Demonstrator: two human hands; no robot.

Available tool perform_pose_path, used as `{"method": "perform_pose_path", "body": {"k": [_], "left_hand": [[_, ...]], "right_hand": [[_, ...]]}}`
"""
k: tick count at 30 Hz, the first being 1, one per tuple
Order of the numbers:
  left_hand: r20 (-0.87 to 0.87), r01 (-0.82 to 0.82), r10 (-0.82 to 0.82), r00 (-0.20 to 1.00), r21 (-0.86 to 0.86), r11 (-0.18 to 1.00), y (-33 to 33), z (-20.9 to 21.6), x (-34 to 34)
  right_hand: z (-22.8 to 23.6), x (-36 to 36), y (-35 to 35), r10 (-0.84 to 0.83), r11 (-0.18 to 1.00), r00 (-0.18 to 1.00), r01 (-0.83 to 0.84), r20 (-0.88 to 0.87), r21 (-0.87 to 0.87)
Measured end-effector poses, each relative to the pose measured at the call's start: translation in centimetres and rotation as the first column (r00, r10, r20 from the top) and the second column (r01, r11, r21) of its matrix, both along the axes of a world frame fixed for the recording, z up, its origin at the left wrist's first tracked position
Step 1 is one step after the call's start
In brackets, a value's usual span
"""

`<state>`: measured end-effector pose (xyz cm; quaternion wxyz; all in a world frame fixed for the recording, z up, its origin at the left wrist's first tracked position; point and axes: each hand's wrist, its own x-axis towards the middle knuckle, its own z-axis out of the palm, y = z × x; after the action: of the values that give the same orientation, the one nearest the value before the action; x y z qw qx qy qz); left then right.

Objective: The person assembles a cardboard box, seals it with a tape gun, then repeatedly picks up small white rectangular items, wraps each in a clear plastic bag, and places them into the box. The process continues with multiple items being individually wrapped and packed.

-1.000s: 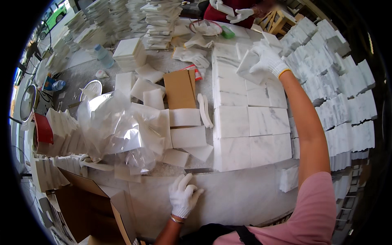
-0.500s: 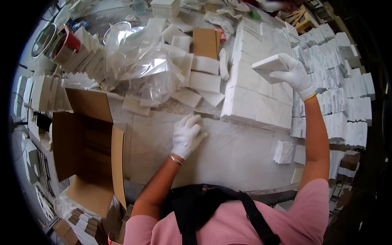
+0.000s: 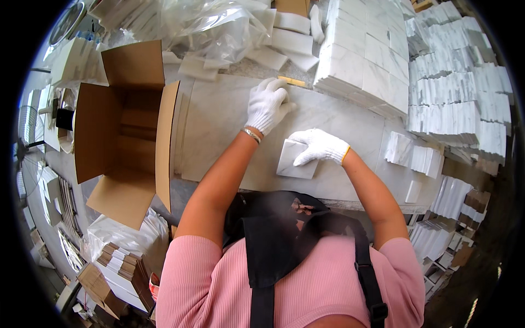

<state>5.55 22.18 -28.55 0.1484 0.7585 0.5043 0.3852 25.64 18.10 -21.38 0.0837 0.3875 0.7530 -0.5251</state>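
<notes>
In my right hand (image 3: pixel 320 147) is a square white marble tile (image 3: pixel 296 164), gripped by its edge with the thumb across its top face. The tile is over the near part of the pale slab worktop (image 3: pixel 219 131), close to my body. My left hand (image 3: pixel 269 105) is farther off, low over the slab, its fingers bent and the thumb apart. Its fingertips are beside the left end of a thin yellow strip (image 3: pixel 291 81); whether they touch it I cannot tell. Both hands wear white knit gloves.
An open cardboard box (image 3: pixel 136 115) stands at left. Stacked marble tiles (image 3: pixel 361 60) lie at the far right of the slab, with more tile rows (image 3: pixel 445 117) beyond. Clear plastic film (image 3: pixel 219 33) and white foam pieces (image 3: pixel 292 41) lie at the back.
My right hand has brought the tile from above the stacks down and left, nearer my body. My left hand has reached toward the strip, which now looks yellow. The view has tilted downward.
</notes>
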Motion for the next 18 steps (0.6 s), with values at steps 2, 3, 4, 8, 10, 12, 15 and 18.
{"method": "perform_pose_path", "body": {"k": [2,3,4,8,10,12,15,18], "left_hand": [[-0.010,-0.011,0.012,1.000,0.054,0.998,0.0,-0.3,0.0],[-0.014,-0.019,0.020,1.000,0.075,0.997,0.0,-0.3,0.0],[-0.020,-0.012,0.013,1.000,0.050,0.999,0.0,-0.2,-0.1],[-0.016,0.013,-0.013,1.000,-0.008,1.000,0.0,-0.2,-0.3],[-0.014,0.016,-0.016,1.000,-0.008,1.000,0.0,-0.2,-0.2],[-0.033,0.002,-0.002,0.999,-0.009,1.000,-0.2,0.0,-0.1],[-0.039,0.000,0.000,0.999,-0.016,1.000,-0.3,0.4,-0.1],[-0.058,-0.007,0.005,0.998,-0.029,1.000,-0.3,0.4,0.0]], "right_hand": [[-0.2,-0.4,-0.6,0.011,0.995,0.993,-0.022,0.118,0.097],[1.0,-1.0,-0.8,0.021,0.981,0.974,-0.064,0.224,0.185],[1.7,-1.2,-1.1,0.021,0.957,0.944,-0.114,0.328,0.265],[1.2,-1.3,-4.6,-0.043,0.768,0.952,-0.162,0.303,0.619],[1.5,-2.0,-6.3,-0.030,0.739,0.960,-0.166,0.279,0.652],[0.4,-2.3,-7.5,-0.077,0.721,0.955,-0.144,0.285,0.677],[0.3,-2.7,-7.8,-0.105,0.725,0.952,-0.125,0.289,0.677],[0.5,-3.1,-7.8,-0.104,0.739,0.961,-0.098,0.256,0.667]]}}
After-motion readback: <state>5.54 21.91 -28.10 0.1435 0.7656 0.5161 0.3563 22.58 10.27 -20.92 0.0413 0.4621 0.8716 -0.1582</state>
